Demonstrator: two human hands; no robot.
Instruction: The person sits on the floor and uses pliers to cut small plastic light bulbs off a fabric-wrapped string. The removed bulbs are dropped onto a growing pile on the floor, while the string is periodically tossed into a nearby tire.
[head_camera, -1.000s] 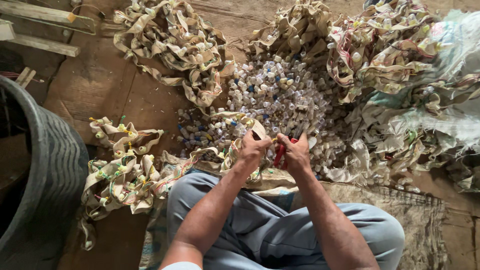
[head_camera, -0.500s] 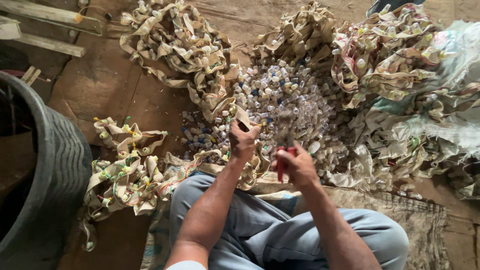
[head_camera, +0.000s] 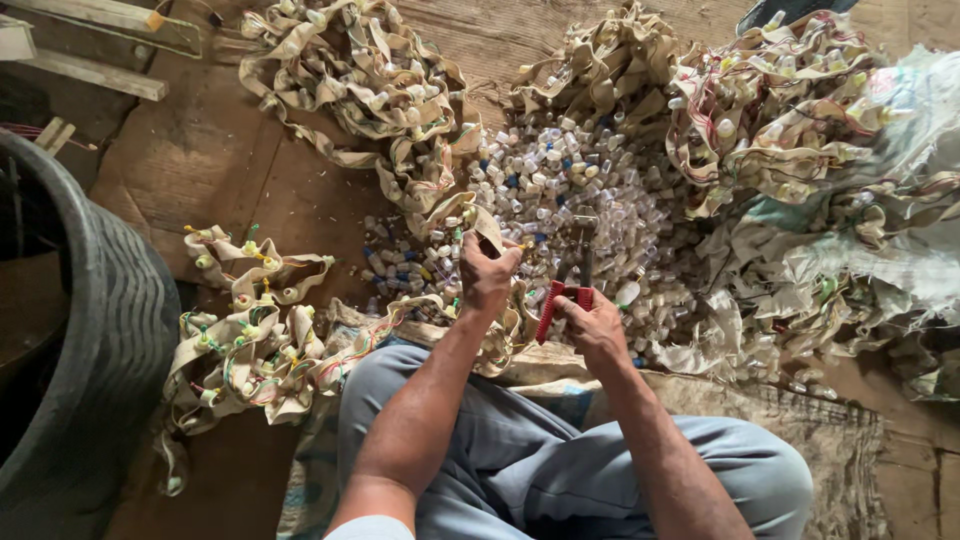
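I've got the left hand closed on a cloth strip running far-left, and the right hand gripping red-handled pliers, jaws pointing far toward the heap of little bottles. Strip's end sits just left of the pliers.

Red handles are seen on the pliers; the fabric strips are beige, the small bottles clear, the trousers grey-blue.

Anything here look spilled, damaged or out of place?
Nothing clearly amiss. The small bottles lie in a loose heap on the floor, ringed by tangled cloth strips. The left hand grips one strip; the right hand holds red-handled pliers.
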